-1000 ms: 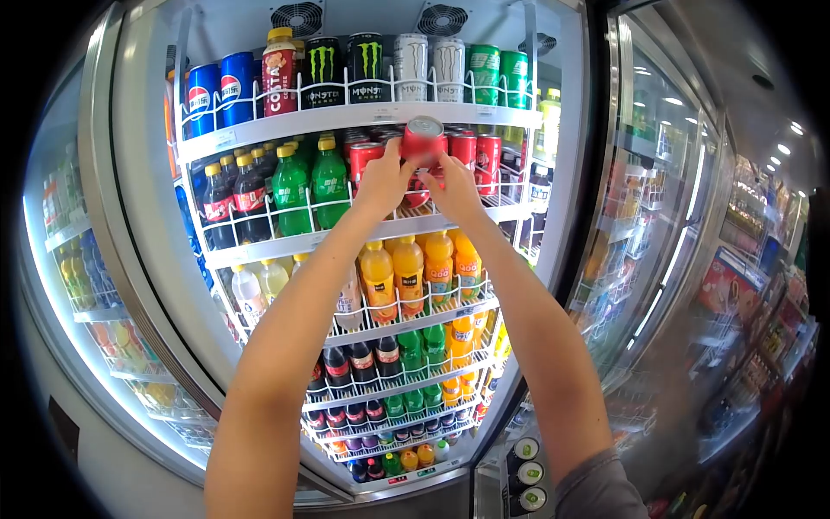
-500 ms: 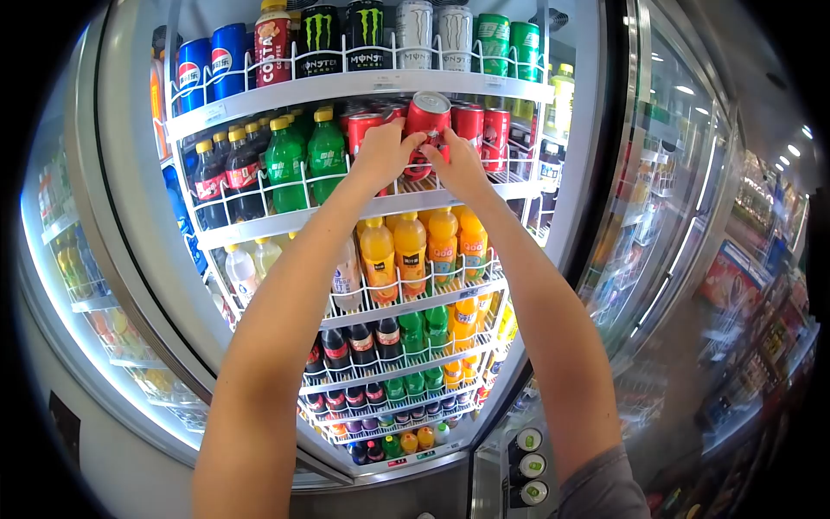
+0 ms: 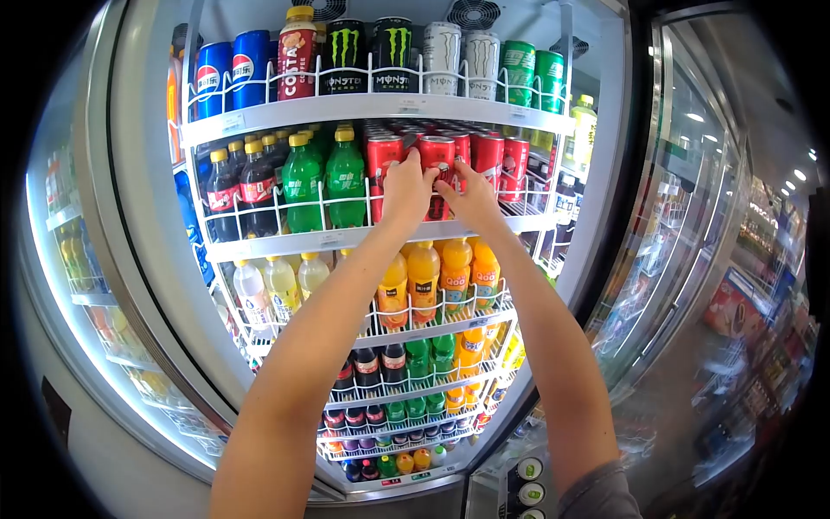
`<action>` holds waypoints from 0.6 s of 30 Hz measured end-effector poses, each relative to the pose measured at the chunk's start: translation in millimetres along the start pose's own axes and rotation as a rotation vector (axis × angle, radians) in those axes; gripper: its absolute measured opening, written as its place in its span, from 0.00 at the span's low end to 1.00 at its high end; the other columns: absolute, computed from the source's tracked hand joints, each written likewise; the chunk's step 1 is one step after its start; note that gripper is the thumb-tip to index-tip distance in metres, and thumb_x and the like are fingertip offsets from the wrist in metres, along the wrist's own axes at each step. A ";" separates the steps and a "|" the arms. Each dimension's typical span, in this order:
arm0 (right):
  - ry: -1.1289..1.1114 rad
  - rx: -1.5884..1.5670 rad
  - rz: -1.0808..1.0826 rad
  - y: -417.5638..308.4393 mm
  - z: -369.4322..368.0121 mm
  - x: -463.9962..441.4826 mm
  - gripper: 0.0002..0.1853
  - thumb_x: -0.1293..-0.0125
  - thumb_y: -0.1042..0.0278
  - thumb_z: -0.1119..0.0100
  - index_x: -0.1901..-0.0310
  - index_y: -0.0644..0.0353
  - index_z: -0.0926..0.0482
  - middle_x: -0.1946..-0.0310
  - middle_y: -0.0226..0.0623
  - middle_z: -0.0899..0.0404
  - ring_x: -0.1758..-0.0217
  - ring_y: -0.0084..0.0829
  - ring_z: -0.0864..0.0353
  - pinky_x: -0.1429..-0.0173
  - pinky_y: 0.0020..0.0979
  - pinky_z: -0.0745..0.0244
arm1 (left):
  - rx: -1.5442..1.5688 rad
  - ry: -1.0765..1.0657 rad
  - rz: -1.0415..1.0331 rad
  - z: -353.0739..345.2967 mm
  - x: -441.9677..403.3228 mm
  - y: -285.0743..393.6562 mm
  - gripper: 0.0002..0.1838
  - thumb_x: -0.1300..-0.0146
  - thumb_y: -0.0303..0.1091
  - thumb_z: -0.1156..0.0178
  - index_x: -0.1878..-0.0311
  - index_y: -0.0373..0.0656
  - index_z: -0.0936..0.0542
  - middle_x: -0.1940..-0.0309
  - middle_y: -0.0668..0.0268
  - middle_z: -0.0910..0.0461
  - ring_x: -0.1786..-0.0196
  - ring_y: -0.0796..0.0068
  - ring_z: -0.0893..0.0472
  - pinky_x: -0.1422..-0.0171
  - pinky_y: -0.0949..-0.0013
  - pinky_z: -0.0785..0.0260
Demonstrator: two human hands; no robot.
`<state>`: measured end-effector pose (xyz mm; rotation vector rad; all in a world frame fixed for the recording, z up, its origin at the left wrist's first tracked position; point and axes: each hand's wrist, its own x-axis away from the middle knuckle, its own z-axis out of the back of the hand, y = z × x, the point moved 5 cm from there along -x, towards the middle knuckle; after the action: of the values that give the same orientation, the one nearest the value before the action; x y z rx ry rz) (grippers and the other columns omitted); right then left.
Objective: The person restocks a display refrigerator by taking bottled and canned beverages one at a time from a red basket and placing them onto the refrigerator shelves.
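A red can (image 3: 437, 152) stands upright in the second shelf's front row, behind the white wire rail. My left hand (image 3: 410, 189) is at its left side, fingers up against the can. From the right, my right hand (image 3: 471, 197) reaches to the same can, its thumb and fingers spread near the can's lower front. Neither hand is wrapped round the can. More red cans stand beside and behind it, among them one at the left (image 3: 384, 157) and one at the right (image 3: 513, 164).
Green bottles (image 3: 346, 177) and dark cola bottles (image 3: 258, 186) stand left on the same shelf. The upper shelf edge (image 3: 380, 107) runs just above the cans. Orange juice bottles (image 3: 423, 277) are below. A glass door (image 3: 657, 190) stands at the right.
The red can has gone down from above the rail into the front row, and both hands have lowered with it. Their fingers have loosened from it. The camera view has shifted.
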<state>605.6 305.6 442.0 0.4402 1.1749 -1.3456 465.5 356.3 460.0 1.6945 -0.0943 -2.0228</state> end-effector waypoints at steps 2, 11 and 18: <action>-0.074 -0.073 -0.018 0.2 0.8 -0.3 0.34 0.38 0.53 0.35 0.36 0.68 0.29 0.45 0.55 0.21 0.44 0.50 0.19 0.37 0.43 0.28 | -0.059 -0.117 0.029 1.0 0.4 2.4 0.20 0.36 0.34 0.38 0.47 0.29 0.26 0.66 0.40 0.20 0.58 0.39 0.19 0.53 0.49 0.26; 0.147 -0.112 0.037 -13.2 7.7 14.8 0.32 0.42 0.58 0.32 0.39 0.69 0.26 0.48 0.54 0.20 0.44 0.50 0.21 0.38 0.42 0.27 | 0.267 -0.101 0.045 33.9 30.8 2.7 0.27 0.36 0.30 0.38 0.35 0.32 0.29 0.52 0.44 0.19 0.49 0.52 0.17 0.46 0.61 0.25; 0.403 -0.285 0.124 -75.6 8.4 57.9 0.22 0.39 0.68 0.34 0.43 0.65 0.22 0.49 0.47 0.18 0.44 0.42 0.20 0.38 0.39 0.27 | 0.348 -0.152 0.129 104.7 57.2 -0.8 0.28 0.35 0.33 0.37 0.34 0.33 0.28 0.41 0.47 0.22 0.39 0.61 0.19 0.38 0.67 0.27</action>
<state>529.9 250.1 424.2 0.5824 1.6181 -0.9867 360.9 306.5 431.3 1.6776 -0.6232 -2.1258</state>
